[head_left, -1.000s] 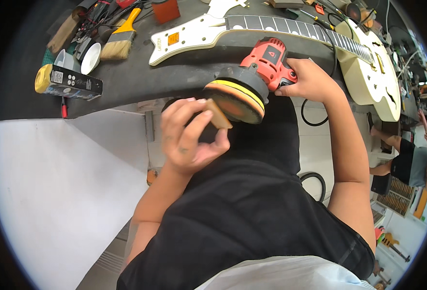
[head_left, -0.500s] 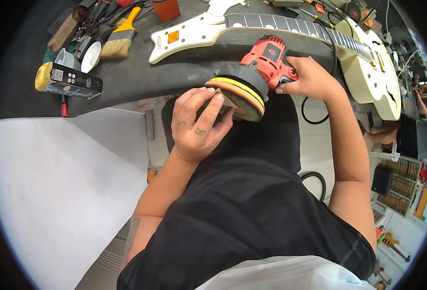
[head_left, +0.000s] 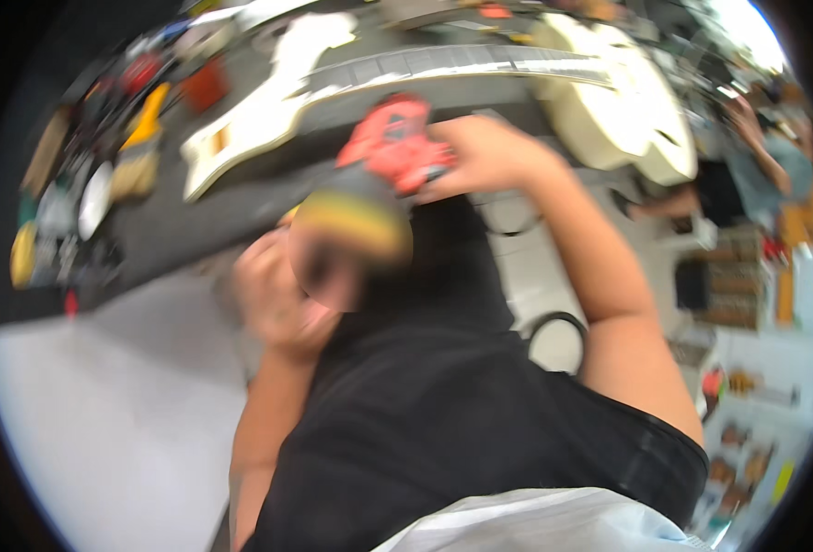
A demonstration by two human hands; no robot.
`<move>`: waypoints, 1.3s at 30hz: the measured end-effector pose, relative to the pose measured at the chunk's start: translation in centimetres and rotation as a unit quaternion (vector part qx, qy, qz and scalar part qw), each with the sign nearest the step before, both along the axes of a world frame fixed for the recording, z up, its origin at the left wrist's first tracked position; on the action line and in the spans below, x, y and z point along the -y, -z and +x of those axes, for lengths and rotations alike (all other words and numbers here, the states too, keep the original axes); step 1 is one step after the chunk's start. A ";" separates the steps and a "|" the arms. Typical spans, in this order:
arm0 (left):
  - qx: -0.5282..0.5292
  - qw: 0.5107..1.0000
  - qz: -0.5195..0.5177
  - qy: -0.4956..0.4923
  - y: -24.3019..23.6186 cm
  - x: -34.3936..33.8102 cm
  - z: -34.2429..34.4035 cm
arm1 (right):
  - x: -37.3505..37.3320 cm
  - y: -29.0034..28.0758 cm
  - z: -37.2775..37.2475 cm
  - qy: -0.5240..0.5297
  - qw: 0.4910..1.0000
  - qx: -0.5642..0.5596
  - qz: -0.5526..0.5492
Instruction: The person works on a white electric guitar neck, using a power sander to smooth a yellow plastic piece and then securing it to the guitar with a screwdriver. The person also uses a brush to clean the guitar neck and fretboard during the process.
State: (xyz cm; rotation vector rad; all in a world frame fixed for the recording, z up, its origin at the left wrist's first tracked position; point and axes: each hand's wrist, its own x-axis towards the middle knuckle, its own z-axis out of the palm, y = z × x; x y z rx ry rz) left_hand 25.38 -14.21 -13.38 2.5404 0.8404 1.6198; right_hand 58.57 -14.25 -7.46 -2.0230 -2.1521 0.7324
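Note:
Blurred in the head view, a red power polisher [head_left: 388, 138] is gripped by my right hand [head_left: 484, 156], its fingers around the body. Its round pad [head_left: 356, 221], with a yellow band, points toward me and is heavily smeared. Beside the pad, on its left, is my left hand [head_left: 268, 285]; its fingers are smeared, and whatever lies in them cannot be made out. Beyond the tool lies a white guitar neck and headstock [head_left: 241, 138], with a cream guitar body [head_left: 636, 120] farther right on the dark workbench [head_left: 176, 230].
A yellow-handled brush [head_left: 139, 156], white cup [head_left: 96, 198], yellow-capped can [head_left: 24, 253] and assorted tools crowd the bench's left. A white board [head_left: 103, 396] fills the lower left. Black hose [head_left: 558, 317] lies on the tiled floor. Another person [head_left: 774, 170] is at the right.
The view has swung and blurred, shifting the bench items left. My left hand first brought a tan block against the pad; now hand, tool and pad sit farther left in view, the block indistinct.

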 end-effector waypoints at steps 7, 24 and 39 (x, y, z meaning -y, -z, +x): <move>0.011 0.999 -0.040 -0.027 0.1 -0.1 -0.4 | -0.9 -0.1 0.1 -0.036 0.999 0.007 0.006; 0.390 0.789 -0.449 0.154 0.9 -0.7 -3.5 | 0.2 0.3 -0.6 0.063 0.998 -0.007 -0.007; 0.109 0.989 -0.087 0.042 -0.3 1.0 -1.9 | -0.1 0.9 -1.1 0.088 0.994 -0.069 -0.021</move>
